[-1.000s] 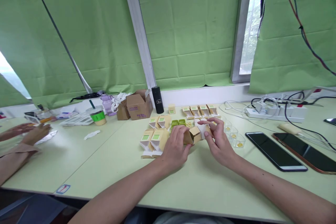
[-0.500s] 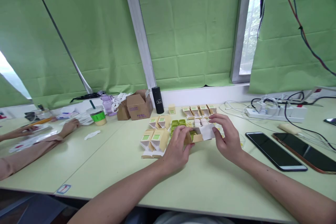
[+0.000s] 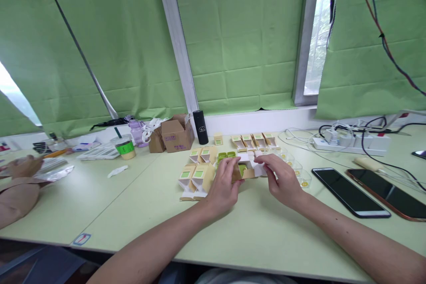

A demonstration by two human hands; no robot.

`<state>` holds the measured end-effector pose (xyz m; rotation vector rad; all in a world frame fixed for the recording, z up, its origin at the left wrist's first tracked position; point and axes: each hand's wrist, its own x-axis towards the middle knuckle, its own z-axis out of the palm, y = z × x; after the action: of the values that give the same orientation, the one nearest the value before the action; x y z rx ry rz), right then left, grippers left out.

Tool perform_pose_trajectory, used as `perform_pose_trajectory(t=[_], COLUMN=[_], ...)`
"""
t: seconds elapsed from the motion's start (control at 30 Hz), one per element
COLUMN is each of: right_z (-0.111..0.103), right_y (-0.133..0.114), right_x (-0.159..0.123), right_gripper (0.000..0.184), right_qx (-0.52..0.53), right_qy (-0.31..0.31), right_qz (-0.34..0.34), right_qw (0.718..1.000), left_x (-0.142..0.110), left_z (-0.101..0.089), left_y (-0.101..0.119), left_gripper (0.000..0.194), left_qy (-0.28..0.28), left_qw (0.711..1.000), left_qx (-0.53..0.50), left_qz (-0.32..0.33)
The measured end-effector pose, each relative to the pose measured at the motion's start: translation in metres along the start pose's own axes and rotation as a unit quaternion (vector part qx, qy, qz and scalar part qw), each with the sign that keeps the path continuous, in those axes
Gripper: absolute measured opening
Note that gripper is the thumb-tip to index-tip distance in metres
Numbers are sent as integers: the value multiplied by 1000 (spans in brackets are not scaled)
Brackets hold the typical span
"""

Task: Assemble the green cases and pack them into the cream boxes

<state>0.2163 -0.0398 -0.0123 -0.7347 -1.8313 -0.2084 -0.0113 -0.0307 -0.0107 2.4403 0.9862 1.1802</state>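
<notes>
My left hand (image 3: 222, 188) is closed around the left side of a small open cardboard box (image 3: 249, 173), tan outside and white inside. A green piece (image 3: 242, 167) lies within the box. At the box's right side, my right hand (image 3: 282, 179) has its thumb and fingertips pinched on the white flap. Left of my left hand stand several similar open boxes (image 3: 203, 176) with green labels. Green containers (image 3: 226, 155) sit just behind my left hand. Clear cups with yellow bits (image 3: 304, 179) stand to the right, partly hidden by my right hand.
More small boxes (image 3: 254, 142) stand in a row behind. Further back are a black bottle (image 3: 200, 127) and a brown carton (image 3: 177, 134). Phones (image 3: 351, 191) and a power strip (image 3: 351, 143) lie right. A drink cup (image 3: 125, 147) and a co-worker's hand (image 3: 25, 166) are left.
My right hand has moved slightly left and lower, bringing the flap inward over the box. The clear cups show more now. The co-worker's arm has drawn back to the left.
</notes>
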Motion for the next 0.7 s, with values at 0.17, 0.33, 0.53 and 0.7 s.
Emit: perform_pose_trajectory(t=[0.17, 0.33, 0.53, 0.7], right_z=[7, 10, 18, 22], right_y=[-5, -7, -8, -10], right_x=[-3, -3, -6, -4], right_gripper=[39, 35, 31, 32], right_qx=[-9, -4, 0, 16], right_qy=[-60, -60, -87, -80], right_qz=[21, 34, 86, 130], right_qw=[998, 998, 992, 988], left_x=[3, 6, 9, 10], left_z=[0, -1, 0, 1], left_y=[-3, -5, -5, -5], left_gripper=[64, 63, 63, 66], left_qy=[15, 25, 29, 34], left_qw=[1000, 1000, 999, 999], left_qx=[10, 18, 23, 40], left_qz=[3, -5, -10, 14])
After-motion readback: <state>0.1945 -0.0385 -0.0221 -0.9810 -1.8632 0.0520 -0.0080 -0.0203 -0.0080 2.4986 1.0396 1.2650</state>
